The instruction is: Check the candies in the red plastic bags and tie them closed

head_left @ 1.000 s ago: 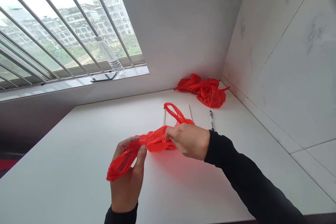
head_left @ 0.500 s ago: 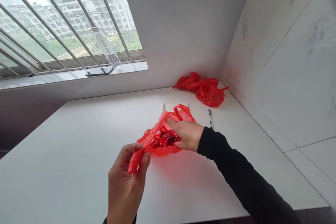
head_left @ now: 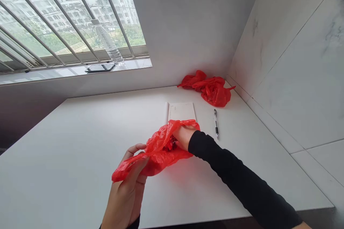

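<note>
A thin red plastic bag (head_left: 166,159) rests on the white table, its mouth facing up. Inside it, small red wrapped packets (head_left: 171,144) show partly through the opening. My left hand (head_left: 129,179) pinches the gathered near-left edge of the bag between thumb and fingers. My right hand (head_left: 185,136) reaches into the bag's mouth; the red film and the bag's wall hide its fingers, so what they touch cannot be seen.
Behind the bag lies an open notebook (head_left: 182,111), with a pen (head_left: 216,123) to its right. More crumpled red bags (head_left: 212,88) sit in the far corner by the walls. A water bottle (head_left: 109,43) and a phone (head_left: 99,68) stand on the barred window's sill.
My right hand has gone deeper into the bag, and its fingers have vanished from sight. The bag's mouth has sagged and narrowed, uncovering more of the notebook.
</note>
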Demonstrator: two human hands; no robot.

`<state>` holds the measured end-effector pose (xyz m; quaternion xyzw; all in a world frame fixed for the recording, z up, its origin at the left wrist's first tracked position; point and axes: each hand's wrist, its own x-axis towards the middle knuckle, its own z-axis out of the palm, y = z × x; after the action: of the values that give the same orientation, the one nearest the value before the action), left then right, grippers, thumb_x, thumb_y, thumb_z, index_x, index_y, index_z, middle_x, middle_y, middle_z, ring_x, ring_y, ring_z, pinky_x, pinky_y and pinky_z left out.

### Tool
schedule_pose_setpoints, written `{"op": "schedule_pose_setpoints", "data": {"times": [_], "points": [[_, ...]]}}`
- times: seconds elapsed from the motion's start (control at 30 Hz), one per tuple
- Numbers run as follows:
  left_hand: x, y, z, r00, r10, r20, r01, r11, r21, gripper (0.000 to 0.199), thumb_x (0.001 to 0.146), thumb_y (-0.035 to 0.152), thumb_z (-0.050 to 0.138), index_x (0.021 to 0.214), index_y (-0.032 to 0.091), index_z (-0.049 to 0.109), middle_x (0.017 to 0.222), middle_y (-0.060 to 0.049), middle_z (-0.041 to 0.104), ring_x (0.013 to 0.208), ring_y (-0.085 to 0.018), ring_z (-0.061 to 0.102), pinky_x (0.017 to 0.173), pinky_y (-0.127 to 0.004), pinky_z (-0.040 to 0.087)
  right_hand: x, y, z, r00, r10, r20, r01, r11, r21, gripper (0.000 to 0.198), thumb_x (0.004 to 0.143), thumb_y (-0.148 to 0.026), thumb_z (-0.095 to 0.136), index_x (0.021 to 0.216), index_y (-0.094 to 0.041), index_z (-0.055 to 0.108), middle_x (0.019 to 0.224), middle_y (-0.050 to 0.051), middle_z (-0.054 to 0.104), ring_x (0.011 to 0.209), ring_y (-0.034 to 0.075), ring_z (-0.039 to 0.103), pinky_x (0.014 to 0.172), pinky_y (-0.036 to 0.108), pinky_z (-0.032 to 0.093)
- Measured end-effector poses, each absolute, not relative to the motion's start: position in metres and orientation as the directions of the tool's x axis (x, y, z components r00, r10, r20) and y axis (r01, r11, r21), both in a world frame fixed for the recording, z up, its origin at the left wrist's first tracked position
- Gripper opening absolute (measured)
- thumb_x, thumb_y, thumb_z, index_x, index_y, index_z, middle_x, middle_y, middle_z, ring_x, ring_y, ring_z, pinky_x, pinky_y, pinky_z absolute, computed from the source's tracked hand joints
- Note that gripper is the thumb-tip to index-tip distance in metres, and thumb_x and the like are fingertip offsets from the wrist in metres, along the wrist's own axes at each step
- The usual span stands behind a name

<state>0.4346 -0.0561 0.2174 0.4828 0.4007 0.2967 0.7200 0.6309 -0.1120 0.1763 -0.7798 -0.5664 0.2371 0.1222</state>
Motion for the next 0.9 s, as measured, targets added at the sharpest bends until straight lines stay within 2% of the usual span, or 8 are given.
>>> {"op": "schedule_pose_setpoints", "data": {"times": [0.23,0.33,0.4,0.53,0.67,0.73,0.8,0.9], "points": [[0.436,-0.057,0.215,0.477,0.829,-0.294,-0.093,0.379,0.921,0.025,0.066,0.035,0.087,0.078,0.018,0.073,0.109,-0.007,0.071,0.109,-0.031,0.064,0.075,-0.03,0.061,0.633,-0.116,0.177,0.279,0.935,-0.22,0.852,-0.347,-0.392,0.019,0.083,-0.028,0.061,0.096,-0.014,0.064,0.086,0.008,0.068,0.072,0.02,0.061,0.055,0.027,0.037],[0.437,-0.057,0.218,0.393,0.861,-0.323,-0.15,0.406,0.901,0.021,0.07,0.037,0.084,0.073,0.019,0.072,0.096,-0.006,0.074,0.102,-0.03,0.067,0.073,-0.031,0.062,0.629,-0.115,0.183,0.296,0.93,-0.218,0.846,-0.362,-0.392,0.024,0.085,-0.038,0.058,0.09,-0.015,0.063,0.081,0.007,0.066,0.067,0.019,0.059,0.053,0.028,0.035],[0.437,-0.057,0.22,0.344,0.876,-0.338,-0.171,0.413,0.895,0.02,0.068,0.036,0.084,0.072,0.019,0.073,0.09,-0.006,0.074,0.096,-0.03,0.069,0.071,-0.032,0.063,0.623,-0.113,0.188,0.286,0.936,-0.207,0.848,-0.347,-0.4,0.028,0.084,-0.042,0.058,0.092,-0.016,0.062,0.076,0.005,0.065,0.063,0.018,0.057,0.051,0.029,0.034],[0.436,-0.058,0.223,0.335,0.86,-0.385,-0.166,0.456,0.874,0.021,0.059,0.028,0.084,0.076,0.019,0.077,0.09,-0.006,0.076,0.09,-0.028,0.07,0.067,-0.029,0.064,0.612,-0.111,0.195,0.175,0.966,-0.191,0.869,-0.243,-0.431,0.032,0.085,-0.046,0.058,0.093,-0.016,0.061,0.071,0.003,0.063,0.058,0.017,0.053,0.048,0.029,0.031],[0.434,-0.06,0.223,0.331,0.858,-0.393,-0.156,0.461,0.874,0.021,0.058,0.029,0.084,0.074,0.018,0.076,0.092,-0.007,0.076,0.091,-0.029,0.07,0.066,-0.028,0.064,0.613,-0.111,0.194,0.14,0.966,-0.215,0.866,-0.225,-0.447,0.041,0.096,-0.052,0.045,0.087,-0.017,0.063,0.075,0.004,0.065,0.063,0.017,0.055,0.05,0.028,0.031],[0.432,-0.06,0.222,0.318,0.862,-0.395,-0.157,0.459,0.874,0.021,0.057,0.029,0.084,0.073,0.018,0.076,0.092,-0.007,0.076,0.092,-0.03,0.07,0.067,-0.029,0.064,0.619,-0.112,0.193,0.145,0.963,-0.226,0.858,-0.236,-0.457,0.045,0.102,-0.05,0.034,0.089,-0.018,0.064,0.079,0.005,0.066,0.064,0.017,0.056,0.052,0.028,0.032],[0.43,-0.06,0.221,0.306,0.863,-0.402,-0.155,0.461,0.874,0.022,0.056,0.031,0.085,0.073,0.018,0.076,0.092,-0.007,0.076,0.093,-0.03,0.069,0.067,-0.03,0.064,0.627,-0.113,0.193,0.171,0.961,-0.216,0.856,-0.253,-0.451,0.041,0.105,-0.041,0.029,0.099,-0.018,0.064,0.083,0.006,0.067,0.066,0.017,0.056,0.054,0.029,0.033],[0.429,-0.061,0.222,0.306,0.863,-0.401,-0.156,0.461,0.873,0.022,0.055,0.031,0.086,0.07,0.019,0.076,0.092,-0.007,0.077,0.093,-0.031,0.069,0.066,-0.03,0.064,0.636,-0.116,0.193,0.201,0.958,-0.207,0.866,-0.272,-0.42,0.03,0.102,-0.029,0.036,0.114,-0.018,0.061,0.087,0.006,0.068,0.068,0.019,0.058,0.054,0.028,0.034]]}}
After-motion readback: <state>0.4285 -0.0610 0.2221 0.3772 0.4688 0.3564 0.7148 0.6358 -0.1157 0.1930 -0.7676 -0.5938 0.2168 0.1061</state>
